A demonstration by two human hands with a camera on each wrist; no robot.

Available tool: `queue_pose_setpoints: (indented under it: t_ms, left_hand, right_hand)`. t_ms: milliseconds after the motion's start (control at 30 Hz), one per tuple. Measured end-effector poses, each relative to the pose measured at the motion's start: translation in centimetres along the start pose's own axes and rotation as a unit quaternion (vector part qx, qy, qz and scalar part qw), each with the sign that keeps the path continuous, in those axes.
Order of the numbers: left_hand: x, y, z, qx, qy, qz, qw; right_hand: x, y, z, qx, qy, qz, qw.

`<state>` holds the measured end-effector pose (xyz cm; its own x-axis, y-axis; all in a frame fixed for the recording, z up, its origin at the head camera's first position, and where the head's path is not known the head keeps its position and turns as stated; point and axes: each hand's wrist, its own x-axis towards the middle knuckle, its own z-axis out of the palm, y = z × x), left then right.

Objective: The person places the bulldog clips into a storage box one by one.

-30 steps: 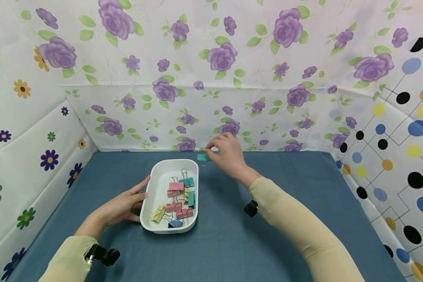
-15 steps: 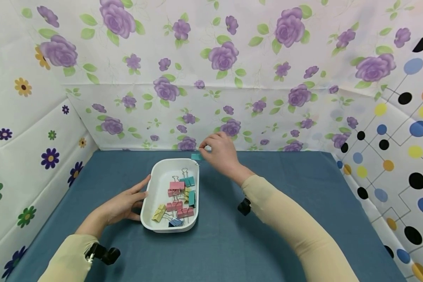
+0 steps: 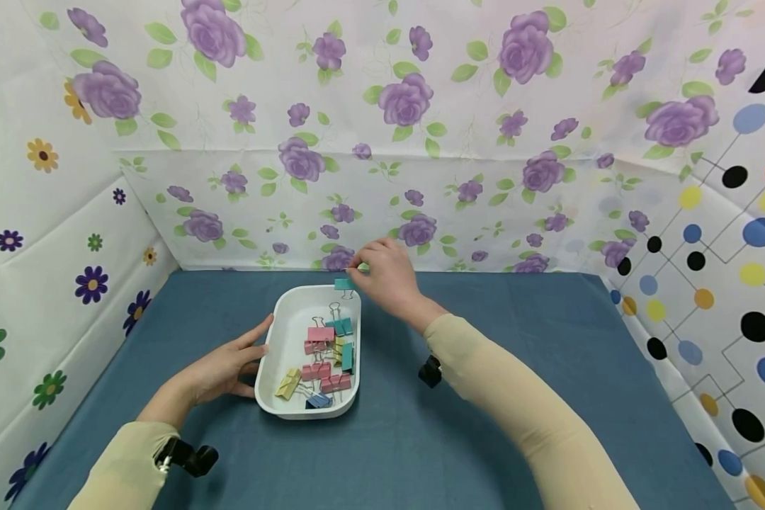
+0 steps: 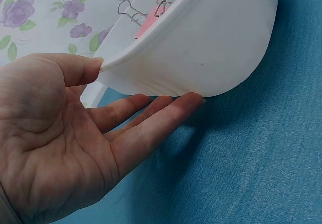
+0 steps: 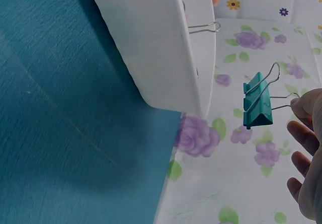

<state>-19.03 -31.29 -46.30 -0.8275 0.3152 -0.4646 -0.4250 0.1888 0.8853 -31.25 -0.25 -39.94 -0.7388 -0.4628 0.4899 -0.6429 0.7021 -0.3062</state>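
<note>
A white tray (image 3: 288,322) stands on the blue cloth, holding several binder clips in pink, yellow, teal and blue. At its left side my left hand (image 3: 213,372) grips it; the left wrist view has one digit on the rim and other fingertips against the tray's lower edge. My right hand (image 3: 387,278) pinches a teal binder clip (image 5: 258,102) by one wire handle, between thumb and finger, above the tray's far right corner. The clip hangs in the air, apart from the tray. Inside, a pink clip (image 3: 320,334) and a yellow clip (image 3: 287,384) lie loose.
Blue cloth (image 3: 459,418) covers the table around the tray. A floral sheet (image 3: 370,177) hangs at the back, with patterned sheets at both sides. A black wrist camera sits on the left sleeve (image 3: 124,460) and another on the right sleeve (image 3: 516,404).
My right hand has moved left with the teal binder clip, from right of the tray to above its far right corner. My left hand and the tray stay in place.
</note>
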Motion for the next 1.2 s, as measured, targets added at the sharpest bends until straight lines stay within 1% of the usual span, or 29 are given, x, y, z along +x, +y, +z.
queue_pose_setpoints:
  t_ms: [200,467,700,867,967,1200]
  left_hand:
    - [0.1,-0.1,-0.1,0.001,0.0,0.004,1.0]
    - [0.0,0.0,0.0,-0.004,0.005,-0.002,1.0]
    - [0.0,-0.1,0.0,-0.001,-0.004,0.004,1.0]
    - [0.0,-0.2,-0.1,0.0,-0.004,0.005,1.0]
    - [0.0,-0.2,-0.1,-0.003,-0.001,0.003,1.0]
    - [-0.1,-0.1,-0.2,-0.002,-0.013,0.012,0.9998]
  right_hand:
    - [0.0,-0.4,0.6,-0.002,-0.008,0.003,1.0]
    - [-0.1,-0.8,1.2,0.002,-0.013,0.004,1.0]
    - [-0.1,-1.2,1.6,0.004,-0.015,0.004,1.0]
    - [-0.2,-1.3,1.9,0.004,-0.017,0.007,1.0]
    - [-0.2,-1.3,1.9,0.005,-0.024,0.009,1.0]
    - [-0.2,-0.7,1.9,0.013,-0.041,0.027,0.999]
